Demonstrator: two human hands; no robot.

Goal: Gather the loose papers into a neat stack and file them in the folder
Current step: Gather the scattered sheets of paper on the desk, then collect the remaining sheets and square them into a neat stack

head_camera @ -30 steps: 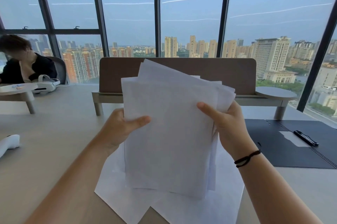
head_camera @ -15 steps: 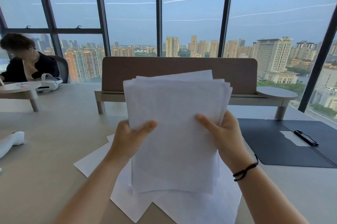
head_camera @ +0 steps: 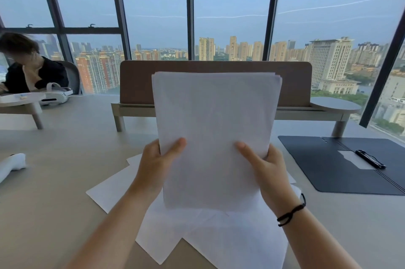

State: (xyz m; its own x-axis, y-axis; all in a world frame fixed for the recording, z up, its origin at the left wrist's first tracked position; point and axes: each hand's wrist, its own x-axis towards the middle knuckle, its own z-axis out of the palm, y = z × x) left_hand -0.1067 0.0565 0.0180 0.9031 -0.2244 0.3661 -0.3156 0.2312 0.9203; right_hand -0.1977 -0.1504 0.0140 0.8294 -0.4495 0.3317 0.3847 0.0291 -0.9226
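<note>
A stack of white papers (head_camera: 215, 128) stands upright in front of me, its edges nearly even. My left hand (head_camera: 156, 164) grips its left edge and my right hand (head_camera: 268, 168) grips its right edge, thumbs on the front sheet. Under the stack, loose white sheets (head_camera: 210, 238) lie overlapping on the table. A dark folder (head_camera: 324, 163) lies open on the table to the right, with a black clip (head_camera: 369, 158) along its spine.
A beige table (head_camera: 54, 181) carries everything. A brown divider panel (head_camera: 140, 80) with a low shelf stands behind the papers. A white object (head_camera: 12, 164) lies at the left edge. A person in black (head_camera: 32, 71) sits at the far left by a white headset (head_camera: 55, 94).
The fanned, skewed sheets in my hands have been squared into an even stack. My hands slid lower on its edges and the stack rose a little.
</note>
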